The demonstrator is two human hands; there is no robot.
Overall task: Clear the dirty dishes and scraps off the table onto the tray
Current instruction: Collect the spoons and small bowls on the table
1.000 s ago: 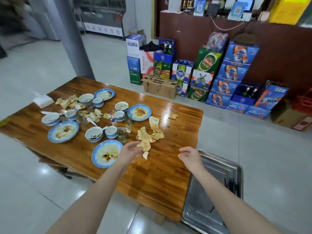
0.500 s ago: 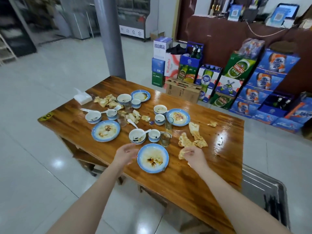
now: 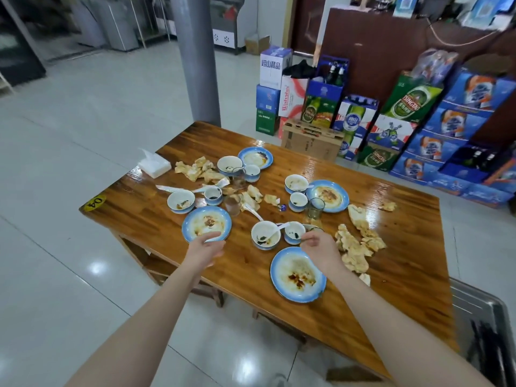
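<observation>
Both arms stretch out low over the counter. The left hand comes palm down to the near rim of the left plate, its fingers loosely bent at the edge; I cannot tell whether they grip it. The right hand hangs above the far edge of the near plate, knuckles up, fingers curled with thumb and forefinger drawn together just beside a cup. Whether they pinch anything is hidden from here. A glass rim peeks out behind that hand, mostly covered. The dirty dishes all sit on the counter: a bowl with a spoon between the hands, more plates, cups and bowls farther back, and torn scraps heaped right of the right hand. The tray lies lower, off the counter's right end, cut by the frame edge. Napkins rest at the far left corner; a pillar and stacked boxes stand beyond.
</observation>
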